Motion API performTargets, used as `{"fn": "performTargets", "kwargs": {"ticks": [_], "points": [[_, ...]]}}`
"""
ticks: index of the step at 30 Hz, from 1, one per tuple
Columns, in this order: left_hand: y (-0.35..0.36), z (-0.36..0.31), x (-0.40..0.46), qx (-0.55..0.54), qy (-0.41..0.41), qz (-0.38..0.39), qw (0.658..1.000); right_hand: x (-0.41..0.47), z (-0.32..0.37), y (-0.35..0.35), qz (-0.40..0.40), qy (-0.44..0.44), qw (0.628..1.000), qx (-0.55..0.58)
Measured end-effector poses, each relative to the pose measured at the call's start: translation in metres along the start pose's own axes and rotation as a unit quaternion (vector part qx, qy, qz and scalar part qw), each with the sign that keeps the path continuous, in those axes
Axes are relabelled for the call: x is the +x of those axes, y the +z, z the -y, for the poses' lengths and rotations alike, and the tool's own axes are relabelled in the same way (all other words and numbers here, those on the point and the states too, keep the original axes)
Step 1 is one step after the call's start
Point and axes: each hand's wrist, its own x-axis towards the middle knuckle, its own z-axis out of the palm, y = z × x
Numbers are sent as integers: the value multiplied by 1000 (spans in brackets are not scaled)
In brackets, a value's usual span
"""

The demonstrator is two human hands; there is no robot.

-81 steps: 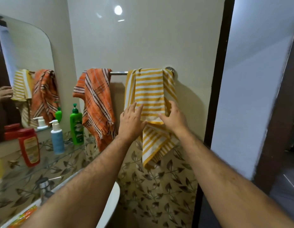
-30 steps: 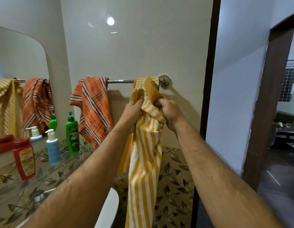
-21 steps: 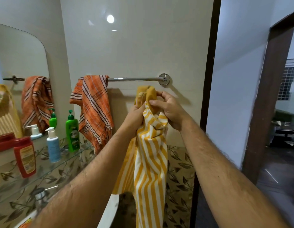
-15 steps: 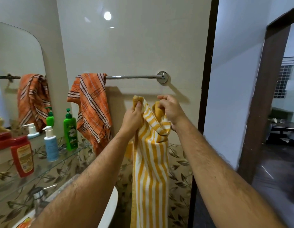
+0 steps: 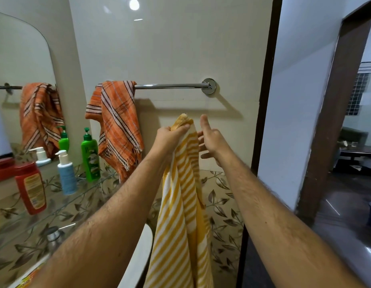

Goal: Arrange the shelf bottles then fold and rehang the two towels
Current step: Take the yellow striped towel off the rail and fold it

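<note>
**Yellow-striped towel held off the rail, one hand released**

The yellow-and-white striped cotton towel (image 5: pixel 180 204) hangs in a long bunched column below the chrome wall-mounted towel rail (image 5: pixel 172 86), clear of it and in front of the leaf-patterned wall tiles (image 5: pixel 224 204). Its gathered top end is gripped by the left hand (image 5: pixel 170 138), whose fingers curl round the cloth with the thumb across the top; a small tuft of towel stands above the fist. The left forearm reaches forward and upward from the lower left.

The right hand (image 5: pixel 211 138) is just beside the towel on its right, fingers spread and fairly straight, index finger pointing up, holding nothing (whether the fingertips brush the cloth cannot be told). The right forearm extends from the lower right.

The orange plaid fringed towel (image 5: pixel 116 123) is draped untidily over the left end of the rail, touching it. On the glass shelf (image 5: pixel 80 196) below stand a green pump bottle (image 5: pixel 90 156), a pale blue pump bottle with white top (image 5: pixel 66 173) and a red flat bottle with yellow label (image 5: pixel 31 188), each apart from the next. A wall mirror (image 5: pixel 20 80) at left reflects the towel and bottles. A dark door frame (image 5: pixel 265 100) bounds the wall at right.

Compared with half a second earlier, the right hand has let go of the towel's top and opened; the left hand alone now carries it. Nearly three seconds earlier the towel hung folded over the rail.
</note>
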Motion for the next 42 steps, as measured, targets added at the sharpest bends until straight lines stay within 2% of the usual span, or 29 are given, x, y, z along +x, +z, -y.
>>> {"fn": "performTargets", "kwargs": {"ticks": [4,8,14,16,19,21,23,25,29,31,32,34,35,36,37,39,40,42], "points": [[-3,7,-1,-56,-33,19,998,1,2,1,15,-89,995,28],[-3,3,0,-110,-52,28,992,9,-7,3,-24,-127,990,64],[-7,8,10,-31,-43,-9,999,27,-24,12,-113,-176,976,58],[-9,11,15,-20,-29,-40,999,32,-25,13,-126,-179,972,87],[-11,14,26,-22,-18,-77,997,40,-25,13,-90,-144,969,179],[-10,14,32,2,0,-90,996,47,-27,12,-18,-106,964,243],[-7,14,40,27,20,-103,994,54,-32,10,86,-77,958,262],[-4,14,47,45,33,-113,992,64,-37,5,154,-70,966,197],[1,17,59,89,41,-116,988,85,-39,-3,198,-67,972,104],[4,18,61,121,54,-123,984,93,-37,-12,229,-62,971,-30],[3,19,63,147,62,-130,979,95,-37,-17,251,-59,955,-145],[3,18,64,196,70,-148,967,101,-41,-24,310,-41,879,-359],[4,16,63,211,71,-149,963,103,-44,-26,324,-39,855,-404],[6,16,62,221,75,-143,962,106,-46,-25,319,-46,862,-391],[10,16,60,231,80,-128,961,108,-48,-23,300,-56,893,-332],[22,18,57,247,84,-103,960,111,-50,-16,267,-76,950,-146],[28,20,55,248,84,-95,960,112,-50,-14,266,-90,957,-80],[33,20,52,246,90,-95,960,112,-49,-12,277,-118,953,-17]]}}
